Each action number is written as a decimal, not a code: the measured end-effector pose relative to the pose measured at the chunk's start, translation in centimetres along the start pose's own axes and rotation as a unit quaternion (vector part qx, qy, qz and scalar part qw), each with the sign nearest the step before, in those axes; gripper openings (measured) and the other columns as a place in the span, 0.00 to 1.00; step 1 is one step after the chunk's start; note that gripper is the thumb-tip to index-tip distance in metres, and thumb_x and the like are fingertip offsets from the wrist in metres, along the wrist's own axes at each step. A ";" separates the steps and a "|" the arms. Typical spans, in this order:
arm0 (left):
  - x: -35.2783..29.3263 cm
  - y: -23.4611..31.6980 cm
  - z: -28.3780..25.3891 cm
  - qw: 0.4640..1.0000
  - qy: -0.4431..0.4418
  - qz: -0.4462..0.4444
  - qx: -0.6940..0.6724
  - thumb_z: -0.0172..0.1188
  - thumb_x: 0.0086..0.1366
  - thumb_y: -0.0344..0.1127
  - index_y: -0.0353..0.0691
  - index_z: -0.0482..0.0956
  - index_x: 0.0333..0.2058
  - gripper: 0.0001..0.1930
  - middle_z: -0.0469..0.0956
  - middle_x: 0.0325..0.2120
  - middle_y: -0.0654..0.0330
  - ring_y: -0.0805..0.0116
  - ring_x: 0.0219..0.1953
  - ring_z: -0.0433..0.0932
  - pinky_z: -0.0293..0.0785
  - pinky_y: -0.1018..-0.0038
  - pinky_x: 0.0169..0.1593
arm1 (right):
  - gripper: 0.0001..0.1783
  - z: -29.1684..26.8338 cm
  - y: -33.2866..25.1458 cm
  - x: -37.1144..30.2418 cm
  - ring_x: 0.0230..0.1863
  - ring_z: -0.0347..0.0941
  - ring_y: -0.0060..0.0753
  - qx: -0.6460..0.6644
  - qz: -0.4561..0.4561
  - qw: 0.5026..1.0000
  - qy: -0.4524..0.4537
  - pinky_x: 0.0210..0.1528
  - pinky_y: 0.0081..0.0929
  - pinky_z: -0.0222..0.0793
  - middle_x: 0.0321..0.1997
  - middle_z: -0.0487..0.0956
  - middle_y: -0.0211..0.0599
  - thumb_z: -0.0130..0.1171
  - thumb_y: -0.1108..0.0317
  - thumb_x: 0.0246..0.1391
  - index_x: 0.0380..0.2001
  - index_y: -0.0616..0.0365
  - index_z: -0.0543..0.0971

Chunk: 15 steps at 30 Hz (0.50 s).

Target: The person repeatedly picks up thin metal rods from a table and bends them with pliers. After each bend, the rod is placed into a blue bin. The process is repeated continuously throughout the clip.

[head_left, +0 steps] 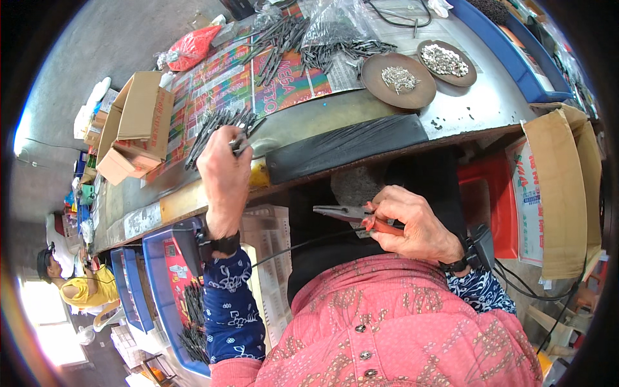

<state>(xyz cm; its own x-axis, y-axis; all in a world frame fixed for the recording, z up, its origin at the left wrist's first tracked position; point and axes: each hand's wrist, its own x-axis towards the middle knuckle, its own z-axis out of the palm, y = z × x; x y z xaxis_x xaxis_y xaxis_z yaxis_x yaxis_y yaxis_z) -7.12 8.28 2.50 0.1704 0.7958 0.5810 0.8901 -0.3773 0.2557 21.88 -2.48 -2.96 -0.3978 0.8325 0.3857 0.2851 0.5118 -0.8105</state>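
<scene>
My left hand (pixel 222 171) is over the bench's front edge, its fingers curled together beside a pile of thin black strips (pixel 216 122). A small dark piece shows at its fingertips, too small to name. My right hand (pixel 416 222) is wrapped round the red handles of a pair of pliers (pixel 338 211) in front of my body. The metal jaws point left, away from the bench top, with nothing visible between them. Farther back, a brown plate (pixel 373 76) holds small silver pins, and another brown plate (pixel 459 82) holds small silver metal parts.
More black strips (pixel 280 48) lie near a clear plastic bag (pixel 338 22). A cardboard box (pixel 145 113) and red bag (pixel 192 48) stand at left. Below are a blue bin (pixel 155 258), a red bin (pixel 500 200) and an open carton (pixel 564 193). A person in yellow (pixel 90 290) sits far left.
</scene>
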 end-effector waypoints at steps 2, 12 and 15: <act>-1.1 1.5 -0.9 0.980 0.007 -0.093 -0.174 0.61 0.62 0.25 0.36 0.77 0.35 0.03 0.81 0.25 0.56 0.71 0.22 0.75 0.71 0.73 0.30 | 0.07 -0.1 -0.2 0.1 0.39 0.77 0.44 -0.012 0.000 1.000 0.017 0.40 0.36 0.74 0.32 0.76 0.39 0.65 0.77 0.39 0.26 0.60 0.79; -6.4 7.2 -2.7 0.741 -0.089 -0.289 -0.599 0.56 0.73 0.32 0.31 0.77 0.42 0.09 0.79 0.25 0.58 0.85 0.16 0.63 0.58 0.85 0.20 | 0.12 -0.8 -1.7 0.6 0.38 0.76 0.43 -0.051 -0.053 0.996 0.042 0.40 0.31 0.73 0.39 0.77 0.44 0.69 0.80 0.39 0.28 0.63 0.76; -7.4 7.7 -2.6 0.729 -0.097 -0.302 -0.606 0.56 0.73 0.32 0.31 0.77 0.43 0.09 0.79 0.25 0.58 0.85 0.16 0.62 0.58 0.86 0.21 | 0.13 -0.6 -2.0 0.6 0.36 0.75 0.43 -0.056 -0.066 0.995 0.058 0.38 0.32 0.73 0.37 0.77 0.44 0.69 0.80 0.39 0.27 0.62 0.74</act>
<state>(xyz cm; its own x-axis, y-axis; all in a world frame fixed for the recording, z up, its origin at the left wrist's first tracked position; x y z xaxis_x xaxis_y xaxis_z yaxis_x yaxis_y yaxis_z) -2.66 -1.78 2.20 0.0630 0.9979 -0.0115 -0.1798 0.0227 0.9834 21.61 -2.91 -0.87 -0.3359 0.7726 0.5388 0.3346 0.6326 -0.6985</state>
